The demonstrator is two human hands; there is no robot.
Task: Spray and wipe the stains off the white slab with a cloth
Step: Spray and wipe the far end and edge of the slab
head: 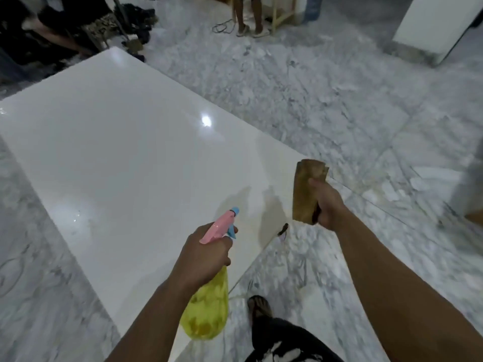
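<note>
Nearest: person's foot in a dark sandal [257,305] on the grey-veined marble floor [326,100], at the slab's near edge. Left hand [206,253] wraps the neck of a spray bottle with translucent yellow body, pink head and blue nozzle [209,307]; fingers curled tight round it, one looks to be on the blue trigger, nozzle aimed out over the slab. Right hand [326,205] clamps a folded brown cloth [308,190], thumb across the front, cloth held up in the air, not touching anything. The large glossy white slab [117,152] lies flat and low over the floor, running from beside the foot away to the far left. Faint yellowish marks near the close edge, just ahead of the nozzle; likely the stains, hard to be sure under the glare. Handling call: bottle is light thin plastic, liquid sloshes, neck grip is right. Cloth is soft and limp, folded pad gives a flat wiping face; press with palm. Slab looks rigid, slick once wet, so cloth will glide; edges could chip. Far side: dark clothing pile [52,35] at left, another person's legs [248,17] by a wooden frame, white panel [433,24] leaning at right.
</note>
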